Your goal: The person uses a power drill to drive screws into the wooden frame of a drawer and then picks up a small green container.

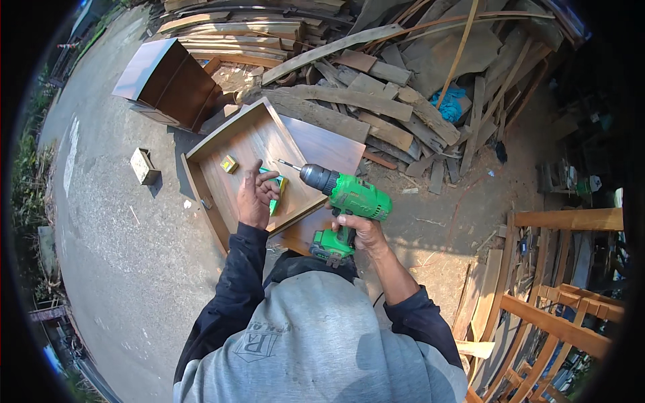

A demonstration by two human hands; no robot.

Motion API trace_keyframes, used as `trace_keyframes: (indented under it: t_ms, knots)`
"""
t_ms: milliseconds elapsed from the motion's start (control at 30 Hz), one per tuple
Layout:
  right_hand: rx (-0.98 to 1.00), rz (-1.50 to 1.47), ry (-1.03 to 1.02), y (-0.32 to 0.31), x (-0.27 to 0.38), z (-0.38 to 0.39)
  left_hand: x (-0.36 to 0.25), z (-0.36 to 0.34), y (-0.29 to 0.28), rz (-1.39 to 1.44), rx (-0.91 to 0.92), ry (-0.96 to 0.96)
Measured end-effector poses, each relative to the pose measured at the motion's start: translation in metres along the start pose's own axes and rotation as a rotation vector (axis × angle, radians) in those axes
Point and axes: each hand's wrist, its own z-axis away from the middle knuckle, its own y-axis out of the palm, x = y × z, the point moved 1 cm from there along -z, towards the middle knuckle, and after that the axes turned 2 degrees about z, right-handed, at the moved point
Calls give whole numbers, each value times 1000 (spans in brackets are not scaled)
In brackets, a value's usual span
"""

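Observation:
My right hand (363, 232) is wrapped round the handle of a green cordless drill (360, 197). The drill's slim bit points up and to the left, clear of any surface. My left hand (256, 192) is raised over a shallow wooden drawer (259, 131), its fingers apart and loosely bent, with nothing visible in them. Inside the drawer lie a small yellow box (229, 164) and a green-and-yellow object (279, 198), partly covered by my left hand. Under the drawer's right side is a flat brown wood panel (329, 144).
A brown wooden cabinet (168, 87) stands at the far left of the drawer. A small wooden block (143, 166) sits on the concrete. Scrap boards (376, 101) are heaped beyond, with a blue cloth (453, 104) among them. Wooden furniture frames (557, 326) stand at right.

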Motion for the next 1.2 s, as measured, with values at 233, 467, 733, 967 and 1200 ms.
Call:
trace_keyframes:
  t_ms: [233,467,733,967,1200]
  knots:
    - [-84,-71,-26,5,-4,-12,21,-54,-118,-1719,-193,-32]
    - [-74,-28,31,9,-1,-15,56,-91,-148,-1675,-260,-13]
    - [-23,-59,182,7,-33,-49,27,-158,-150,-1439,-405,-78]
    - [-12,-23,296,53,-40,-83,-29,-6,-188,-1705,-834,289]
    - [117,33,508,81,-78,-135,-17,10,-245,-1535,-595,191]
